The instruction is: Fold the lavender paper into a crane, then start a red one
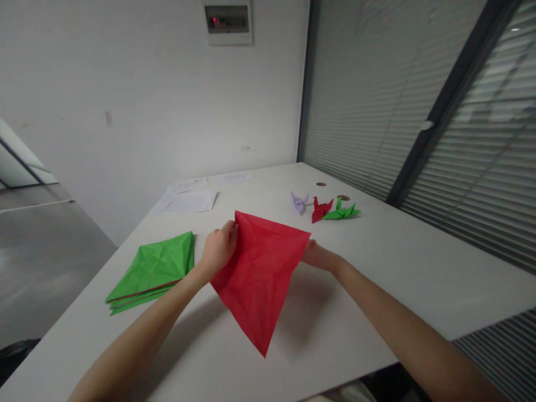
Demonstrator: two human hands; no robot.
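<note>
A creased sheet of red paper [259,268] is held up above the white table, one corner pointing down toward me. My left hand [220,248] is closed on its left edge, thumb and fingers pinching the paper. On the other side, my right hand [314,254] is at the right corner, its fingers mostly hidden behind the sheet; it appears to grip that corner. Left of my left hand lies a stack of creased green paper [161,262], with a thin red layer showing among the green edges.
Folded paper cranes in purple [300,203], red [321,209] and green [342,211] sit at the back right of the table [368,268]. Printed sheets [190,201] lie at the back left. Window blinds [360,111] border the right side, and a white wall [146,84] stands behind.
</note>
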